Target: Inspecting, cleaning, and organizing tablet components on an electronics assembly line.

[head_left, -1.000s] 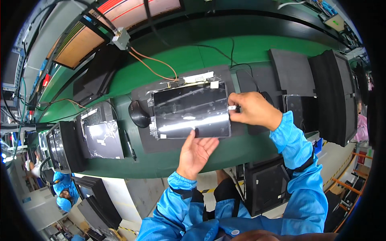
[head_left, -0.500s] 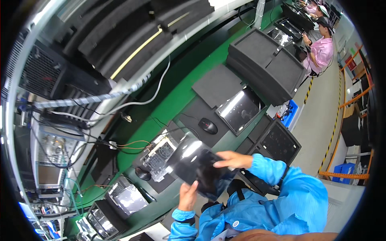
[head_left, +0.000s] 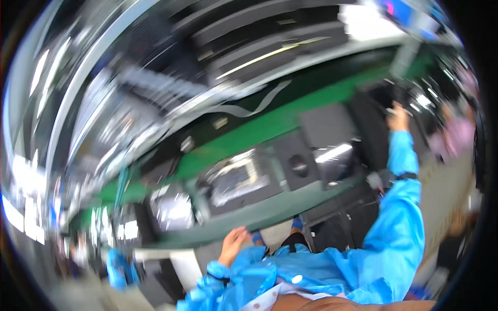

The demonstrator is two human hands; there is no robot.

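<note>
The picture is smeared by motion. My right hand [head_left: 398,118] is stretched out far to the right, at the back part of a black foam tray stack [head_left: 365,122]. Its fingers look drawn together at a dark shape, and what they hold cannot be made out. My left hand [head_left: 234,246] hangs in front of the bench's near edge, fingers loosely apart, with nothing in it. On the bench lie a glossy black screen panel [head_left: 340,165], a black mouse [head_left: 299,167] on a dark mat, and an opened electronic unit [head_left: 236,179] with a light frame.
A shiny wrapped panel [head_left: 174,208] lies on the bench at left. Dark trays [head_left: 337,228] stand low by my legs. A shelf of black equipment [head_left: 280,46] runs above the green bench top [head_left: 270,139]. A person in pink [head_left: 454,135] is at the far right.
The dark glossy panel is no longer between my two hands. My right arm has swung out to the far right, my left hand has dropped back, and the view has turned.
</note>
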